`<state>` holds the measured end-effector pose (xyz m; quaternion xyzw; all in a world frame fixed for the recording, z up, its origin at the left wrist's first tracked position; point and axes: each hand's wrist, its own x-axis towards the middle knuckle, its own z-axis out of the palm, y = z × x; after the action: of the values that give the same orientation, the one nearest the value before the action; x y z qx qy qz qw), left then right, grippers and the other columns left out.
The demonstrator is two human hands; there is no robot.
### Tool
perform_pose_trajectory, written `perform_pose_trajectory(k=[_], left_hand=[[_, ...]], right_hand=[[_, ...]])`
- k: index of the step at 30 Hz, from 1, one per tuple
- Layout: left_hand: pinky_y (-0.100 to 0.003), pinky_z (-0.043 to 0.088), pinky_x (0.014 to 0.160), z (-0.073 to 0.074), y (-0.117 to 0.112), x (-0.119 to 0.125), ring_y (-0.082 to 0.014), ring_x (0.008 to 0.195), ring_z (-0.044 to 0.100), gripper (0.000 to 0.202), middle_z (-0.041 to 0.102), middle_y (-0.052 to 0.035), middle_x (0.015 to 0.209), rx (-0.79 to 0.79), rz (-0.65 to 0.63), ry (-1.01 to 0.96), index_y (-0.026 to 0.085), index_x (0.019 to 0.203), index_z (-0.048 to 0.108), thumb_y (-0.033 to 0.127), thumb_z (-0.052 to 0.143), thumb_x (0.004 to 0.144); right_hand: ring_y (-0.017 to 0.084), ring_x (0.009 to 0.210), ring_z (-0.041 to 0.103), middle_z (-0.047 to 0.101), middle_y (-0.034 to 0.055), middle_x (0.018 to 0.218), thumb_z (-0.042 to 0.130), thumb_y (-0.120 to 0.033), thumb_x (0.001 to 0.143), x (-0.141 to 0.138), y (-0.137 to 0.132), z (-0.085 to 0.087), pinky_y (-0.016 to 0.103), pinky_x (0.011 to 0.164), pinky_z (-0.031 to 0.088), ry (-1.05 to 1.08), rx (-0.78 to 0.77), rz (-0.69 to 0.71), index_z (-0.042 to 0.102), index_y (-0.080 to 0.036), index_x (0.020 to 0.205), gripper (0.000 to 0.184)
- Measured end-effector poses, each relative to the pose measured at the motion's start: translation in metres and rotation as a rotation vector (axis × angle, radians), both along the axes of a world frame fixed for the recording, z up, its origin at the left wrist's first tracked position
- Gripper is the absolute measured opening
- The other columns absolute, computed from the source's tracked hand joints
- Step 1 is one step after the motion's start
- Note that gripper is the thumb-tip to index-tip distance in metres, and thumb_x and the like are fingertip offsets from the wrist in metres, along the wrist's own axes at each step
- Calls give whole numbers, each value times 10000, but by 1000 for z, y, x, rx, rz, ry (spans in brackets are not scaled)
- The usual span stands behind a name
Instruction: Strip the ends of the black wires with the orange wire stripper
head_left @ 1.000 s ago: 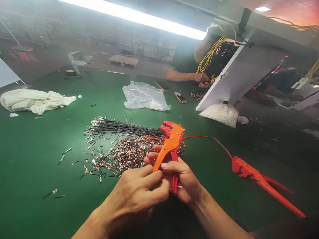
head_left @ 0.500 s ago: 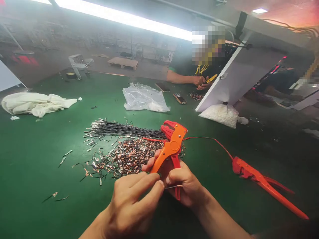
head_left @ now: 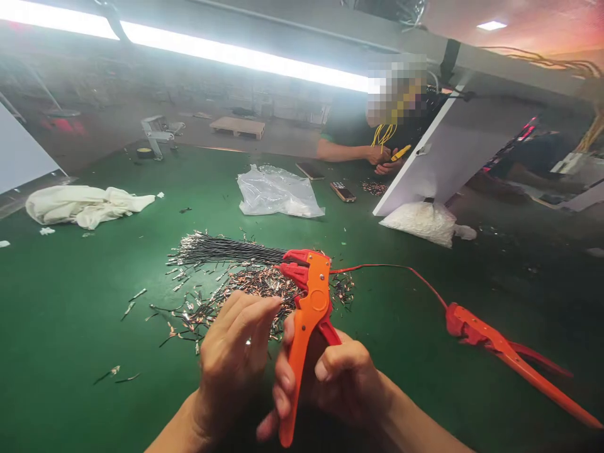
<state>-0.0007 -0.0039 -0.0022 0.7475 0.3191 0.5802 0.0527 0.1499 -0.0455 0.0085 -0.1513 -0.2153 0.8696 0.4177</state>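
My right hand [head_left: 330,371] is wrapped round an orange and red wire stripper [head_left: 315,302], held upright with its red jaws pointing left. The stripper's handles stand apart. My left hand [head_left: 238,340] is closed just left of the stripper, fingertips pinched near its body; a silvery glint shows under the fingers, and the thin wire they hold is mostly hidden. Behind the stripper lies a bundle of black wires [head_left: 226,250] with metal terminals at the left ends. In front of that spreads a pile of short cut wire ends [head_left: 264,283], partly covered by my left hand.
Another red-orange stripper [head_left: 500,346] lies at the right, a red cord [head_left: 387,265] running from it. Farther back are a clear plastic bag [head_left: 278,192], a phone [head_left: 343,192], a tied white bag [head_left: 419,221] and cream cloth [head_left: 89,204]. A co-worker [head_left: 358,141] holds yellow wires.
The stripper has tilted more upright and shifted left and down in view. My left hand has moved up from beside its lower handle to near its jaws.
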Motion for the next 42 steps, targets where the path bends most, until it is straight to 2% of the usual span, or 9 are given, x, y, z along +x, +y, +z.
perform_pose_trajectory(k=[4, 7, 13, 19, 27, 33, 38, 42], left_hand=[[-202, 471, 579, -5, 0, 1, -74, 649, 524, 275, 626, 21, 756, -29, -20, -25, 160, 1020, 624, -41, 612, 832], [-194, 465, 557, -7, -1, 1, -74, 647, 518, 270, 636, 22, 760, -51, -11, -13, 176, 1019, 631, -23, 621, 836], [-254, 479, 645, -3, 0, 3, -92, 684, 555, 316, 686, -7, 816, 19, -74, 15, 136, 1024, 614, -97, 577, 815], [-255, 453, 630, -1, 2, 3, -106, 689, 528, 271, 663, -7, 770, 13, -37, 55, 139, 966, 607, -85, 578, 817], [-247, 451, 608, -3, 1, 2, -111, 656, 516, 235, 649, -9, 733, 8, -56, 74, 147, 922, 602, -64, 565, 825], [-255, 445, 591, -8, 1, 2, -120, 656, 521, 254, 662, -17, 743, -25, -101, 90, 157, 964, 600, -59, 557, 837], [-249, 455, 586, -8, 0, 2, -115, 631, 527, 235, 654, -1, 722, -30, -79, 92, 167, 980, 593, -28, 556, 855], [-237, 461, 588, -12, 3, 0, -118, 635, 539, 197, 643, 2, 730, -73, -38, 147, 183, 936, 581, 3, 518, 888]], right_hand=[[199, 630, 654, 674, 41, 740, 563, -226, 661, -1, -2, -8, 399, 658, 526, 62, 3, 87, 548, -173, 1009, 352], [191, 598, 644, 677, 43, 737, 580, -289, 701, 0, -1, -14, 406, 656, 519, 111, 10, 124, 548, -162, 1019, 343], [176, 558, 628, 666, 21, 689, 627, -387, 727, 2, -1, -14, 333, 583, 480, 100, 24, 149, 556, -176, 964, 325], [153, 509, 598, 653, 23, 643, 582, -381, 760, 1, -5, -16, 302, 560, 462, 134, 41, 160, 579, -158, 976, 310], [115, 418, 545, 584, -21, 549, 523, -382, 833, 0, -5, -26, 245, 480, 469, 187, 56, 135, 570, -165, 873, 227], [92, 365, 504, 579, -30, 498, 552, -433, 854, -3, -7, -30, 202, 416, 449, 153, 70, 103, 541, -171, 826, 263], [46, 285, 396, 511, -87, 475, 511, -536, 921, -7, -6, -36, 165, 326, 455, 204, 10, 48, 500, -197, 800, 361], [67, 292, 470, 545, -64, 469, 433, -586, 956, -10, -3, -45, 183, 318, 488, 231, 12, 43, 519, -191, 806, 431]])
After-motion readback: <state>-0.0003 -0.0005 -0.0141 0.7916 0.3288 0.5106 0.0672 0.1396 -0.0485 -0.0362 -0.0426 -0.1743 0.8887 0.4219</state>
